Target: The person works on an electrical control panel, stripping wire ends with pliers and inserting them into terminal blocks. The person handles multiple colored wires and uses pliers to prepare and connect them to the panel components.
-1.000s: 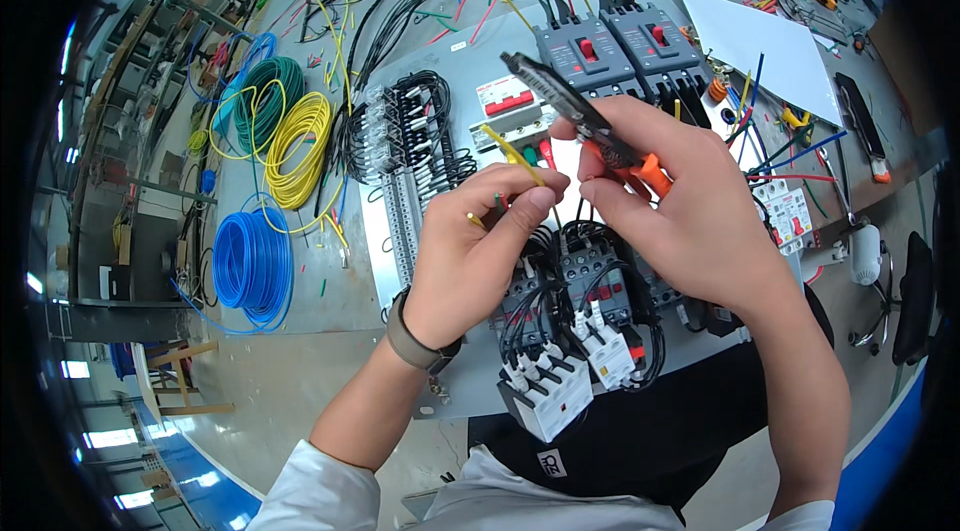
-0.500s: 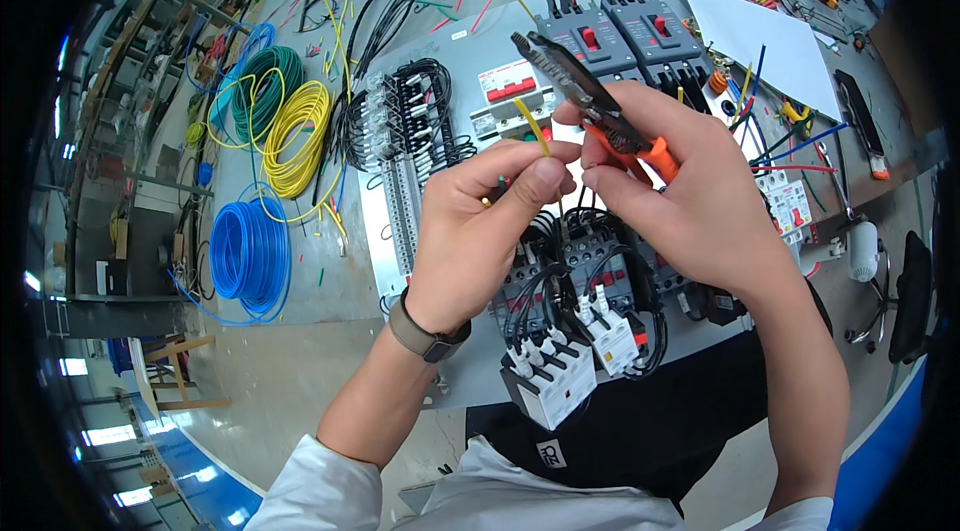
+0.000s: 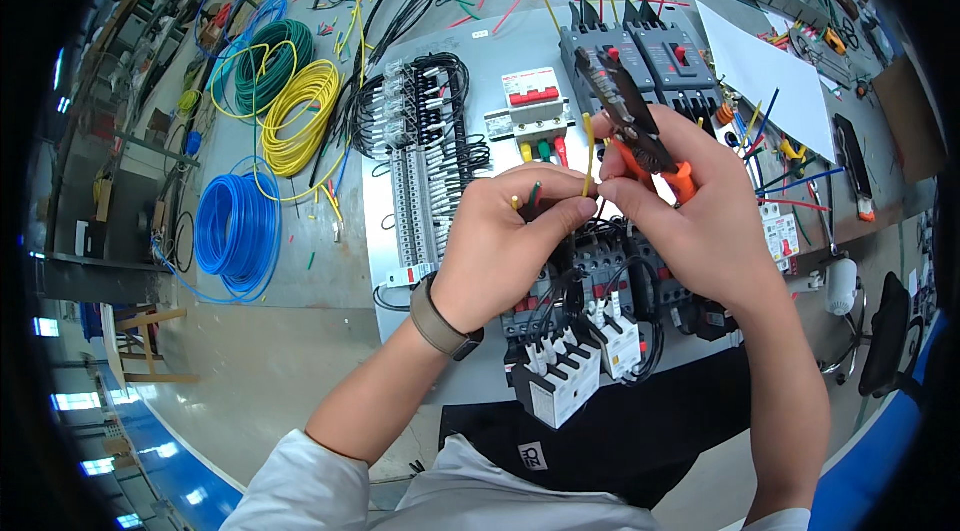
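My left hand [image 3: 505,241] is closed around the ends of short yellow and green wires [image 3: 530,196], held over the grey mounting panel [image 3: 470,61]. My right hand [image 3: 690,211] grips orange-handled wire strippers [image 3: 625,116], jaws pointing up and away, while its thumb and forefinger pinch a yellow wire [image 3: 588,156] beside my left fingertips. Below both hands sit black contactors [image 3: 600,271] and white-faced relays [image 3: 560,371] with black wiring. A smartwatch band wraps my left wrist.
Coils of blue [image 3: 235,226], yellow [image 3: 300,111] and green wire [image 3: 270,56] lie on the left. A terminal strip [image 3: 425,156], a white breaker with a red lever [image 3: 530,96] and two dark breakers [image 3: 650,51] are mounted on the panel. A white sheet [image 3: 765,71] and hand tools lie right.
Both hands have shifted slightly up the panel. The strippers have tipped more upright, and my right fingers now pinch the yellow wire close against my left fingertips.
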`<state>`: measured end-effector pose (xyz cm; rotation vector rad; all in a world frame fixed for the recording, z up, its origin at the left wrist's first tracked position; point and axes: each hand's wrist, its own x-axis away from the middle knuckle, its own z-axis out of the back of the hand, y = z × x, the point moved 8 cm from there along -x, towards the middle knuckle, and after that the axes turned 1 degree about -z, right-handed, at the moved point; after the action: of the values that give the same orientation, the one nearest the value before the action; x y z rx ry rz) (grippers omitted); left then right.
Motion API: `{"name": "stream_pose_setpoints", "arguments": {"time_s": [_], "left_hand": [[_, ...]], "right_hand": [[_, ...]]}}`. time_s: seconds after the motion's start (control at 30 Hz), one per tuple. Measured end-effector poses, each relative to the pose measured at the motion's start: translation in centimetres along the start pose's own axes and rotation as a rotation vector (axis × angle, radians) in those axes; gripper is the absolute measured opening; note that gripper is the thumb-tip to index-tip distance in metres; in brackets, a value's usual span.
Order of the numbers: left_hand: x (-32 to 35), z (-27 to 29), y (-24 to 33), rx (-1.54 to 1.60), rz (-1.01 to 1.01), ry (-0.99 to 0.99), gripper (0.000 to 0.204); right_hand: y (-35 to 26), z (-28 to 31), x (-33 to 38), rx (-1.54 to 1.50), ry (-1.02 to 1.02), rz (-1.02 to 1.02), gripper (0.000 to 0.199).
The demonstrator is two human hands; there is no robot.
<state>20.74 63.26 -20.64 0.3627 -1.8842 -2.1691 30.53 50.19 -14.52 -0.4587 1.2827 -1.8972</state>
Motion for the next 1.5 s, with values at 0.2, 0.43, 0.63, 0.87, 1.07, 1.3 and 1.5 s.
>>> {"name": "stream_pose_setpoints", "arguments": {"time_s": [0.2,0.43,0.63,0.87,1.07,1.3,1.5], "left_hand": [[-0.2,-0.1,0.1,0.009,0.01,-0.002,0.011],[0.6,0.4,-0.3,0.098,-0.018,0.1,0.013],[0.5,0.3,0.0,0.087,-0.031,0.087,0.015],[0.4,0.2,0.1,0.103,-0.054,0.073,0.014],[0.1,0.1,0.0,0.089,-0.05,0.054,0.012],[-0.1,0.1,-0.4,0.091,-0.066,0.007,0.018],[-0.2,0.1,-0.4,0.134,-0.061,0.016,0.016]], "right_hand": [[0.1,-0.3,0.0,-0.039,-0.015,0.048,0.039],[0.3,0.3,-0.1,-0.056,0.035,0.021,0.04],[0.4,0.4,-0.1,0.02,0.024,0.068,0.039],[-0.3,2.0,-0.7,0.032,0.052,0.098,0.04],[-1.9,2.7,-1.3,0.368,-0.077,0.262,0.057],[-2.0,1.7,-1.7,0.834,-0.147,0.481,0.066],[-2.4,0.6,-2.1,0.886,-0.173,0.548,0.063]]}}
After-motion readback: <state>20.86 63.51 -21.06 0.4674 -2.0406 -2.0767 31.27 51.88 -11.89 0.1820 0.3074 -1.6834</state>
